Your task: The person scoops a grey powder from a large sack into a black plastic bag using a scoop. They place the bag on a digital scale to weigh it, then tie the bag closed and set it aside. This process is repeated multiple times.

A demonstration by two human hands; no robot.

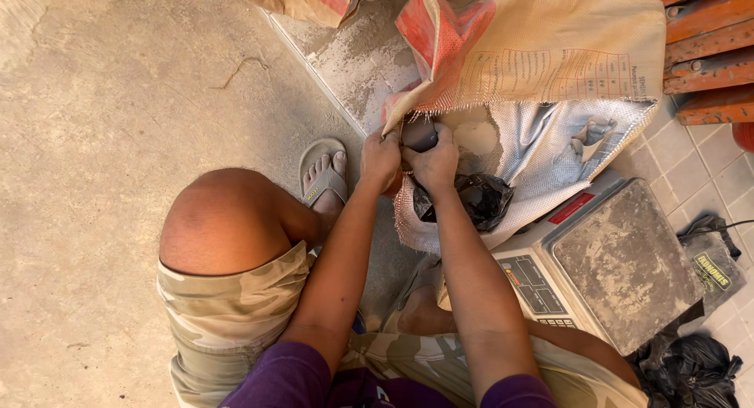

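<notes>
Fingers (428, 163) of both our hands were curled in tight and pinching the neck of a black plastic bag (479, 197), right at the torn mouth of the big woven sack (542, 62). Our left hand (380, 158) and right hand (433, 161) were touching each other, knuckles up, bunched around that dark twisted bit of plastic. The belly of the bag hung just below our right hand, resting against the sack's white inner lining.

As for doing this bit well, we reckoned the trick was to keep the neck gathered high and tight so nothing dusty puffed out, and to keep the bag's weight propped on the sack rather than dangling from the pinch. Thin plastic like that probably tears if you yank it.

Containers: the sack lay open on its side on the floor, with grey powder (479, 137) caked inside near the mouth. The black bag looked part full, though we couldn't see what was in it. A dusty weighing scale (620, 263) sat just beside the sack, toward the tiled edge of the floor, its pan bare except for grey smears. More black bags (691, 369) were slumped past the scale's near corner. Our sandalled foot (323, 176) was planted just left of the hands.
</notes>
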